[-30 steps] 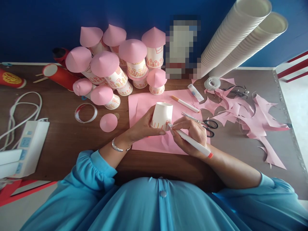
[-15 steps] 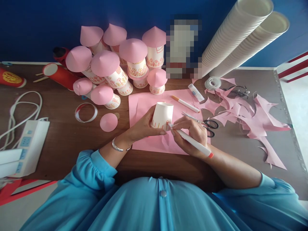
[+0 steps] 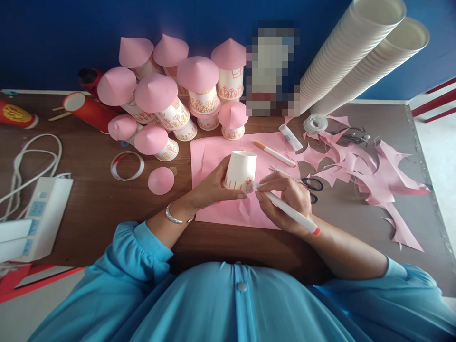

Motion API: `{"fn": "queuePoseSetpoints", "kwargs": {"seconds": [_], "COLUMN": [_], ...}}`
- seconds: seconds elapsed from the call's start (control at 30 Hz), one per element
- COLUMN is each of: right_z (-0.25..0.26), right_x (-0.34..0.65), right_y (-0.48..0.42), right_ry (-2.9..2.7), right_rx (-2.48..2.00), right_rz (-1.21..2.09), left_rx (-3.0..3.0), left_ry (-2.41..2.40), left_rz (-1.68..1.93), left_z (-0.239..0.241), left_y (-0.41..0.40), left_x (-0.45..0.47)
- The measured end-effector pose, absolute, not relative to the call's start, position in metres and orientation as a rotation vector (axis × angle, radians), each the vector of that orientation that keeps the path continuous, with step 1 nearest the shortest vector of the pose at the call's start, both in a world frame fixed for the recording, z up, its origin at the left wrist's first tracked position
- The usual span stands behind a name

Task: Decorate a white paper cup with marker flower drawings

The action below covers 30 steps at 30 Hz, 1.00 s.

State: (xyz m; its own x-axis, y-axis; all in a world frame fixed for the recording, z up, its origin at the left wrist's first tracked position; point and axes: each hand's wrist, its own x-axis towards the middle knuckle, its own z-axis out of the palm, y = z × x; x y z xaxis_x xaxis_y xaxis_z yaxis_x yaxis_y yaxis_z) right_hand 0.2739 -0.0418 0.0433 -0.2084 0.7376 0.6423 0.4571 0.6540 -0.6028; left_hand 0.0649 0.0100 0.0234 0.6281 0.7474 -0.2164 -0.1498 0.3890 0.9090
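Observation:
My left hand (image 3: 217,185) is wrapped round a white paper cup (image 3: 242,166), its thumb along the lower edge. The cup is upside down, with short red and yellow strokes and a small red flower drawn low on its side. A white marker with a red end (image 3: 290,212) is pinched in my right hand (image 3: 285,197), its tip close to the cup's lower right edge; contact cannot be made out. Beneath both hands lie pink paper sheets (image 3: 206,209). An orange-capped marker (image 3: 274,154) rests on them, and black-handled scissors (image 3: 313,184) lie just beyond my right hand.
Decorated cups with pink cone roofs (image 3: 156,93) stand at the back left. Tall stacks of paper cups (image 3: 342,57) lean at the back right. Pink paper scraps (image 3: 377,175), clear tape (image 3: 315,123) and a glue stick (image 3: 290,137) lie right; a power strip (image 3: 50,213) sits left.
My right hand and the marker have shifted slightly right, the tip drawing away from the flower. A bit more red shows at the flower. My left hand and the cup have stayed in place.

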Motion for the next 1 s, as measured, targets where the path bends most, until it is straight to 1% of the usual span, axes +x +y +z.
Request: {"fn": "queuePoseSetpoints", "kwargs": {"seconds": [0.53,1.0], "right_z": [0.044,0.042], "right_x": [0.273,0.27], "right_y": [-0.041,-0.04], "right_ry": [-1.9,-1.886], "right_rx": [-0.968,-0.978], "right_rz": [0.338,0.309], "left_rx": [1.045,1.149], "left_ry": [0.732,0.681], "left_rz": [0.621,0.644], "left_z": [0.02,0.005], "left_y": [0.009,0.009], "left_x": [0.062,0.059]}}
